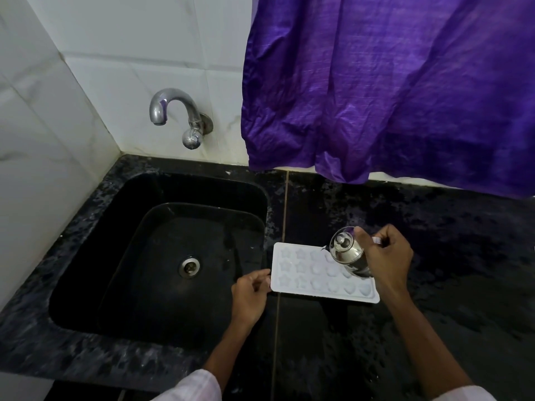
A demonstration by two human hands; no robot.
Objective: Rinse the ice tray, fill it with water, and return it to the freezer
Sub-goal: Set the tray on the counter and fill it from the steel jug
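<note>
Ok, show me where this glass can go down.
Bare counter lies right of the ice tray, past the right hand holding the glass, and behind the tray up to the purple curtain. The strip in front is free too. Crowded: the tray's left end, where the left hand pinches it by the sink.

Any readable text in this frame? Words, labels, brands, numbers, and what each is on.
None readable.
ice tray: only moulded star and heart shapes, no lettering.
shiny vessel gripped by the right hand: no label visible.
tap: no brand mark visible.
purple cloth: plain, no print.
</note>
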